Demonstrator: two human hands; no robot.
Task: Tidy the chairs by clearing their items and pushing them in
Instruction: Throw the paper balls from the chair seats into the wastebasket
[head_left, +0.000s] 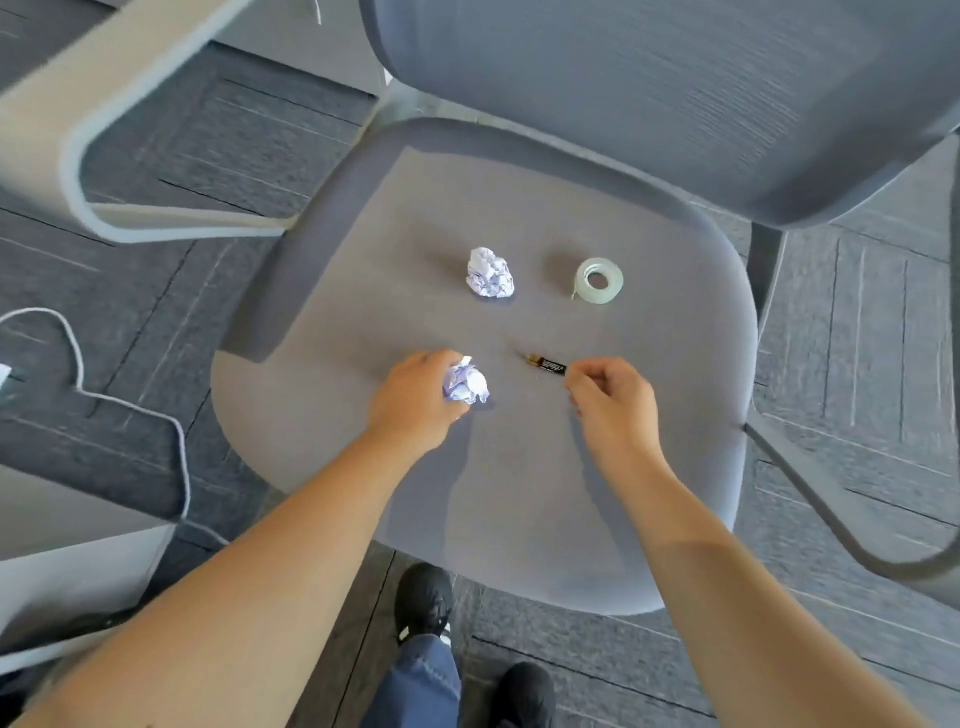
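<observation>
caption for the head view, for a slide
Left hand grips a paper ball, right hand pinches a battery on the chair seat.

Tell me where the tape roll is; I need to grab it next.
In the head view, the tape roll lies flat on the chair seat, toward the back right, right of the far crumpled paper ball.

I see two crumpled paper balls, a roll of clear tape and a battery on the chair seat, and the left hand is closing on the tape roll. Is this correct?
Not quite. In the head view the left hand is closing on the nearer paper ball, not the tape roll, which lies untouched farther back. The rest holds: the other paper ball and the battery are on the chair seat.
</observation>
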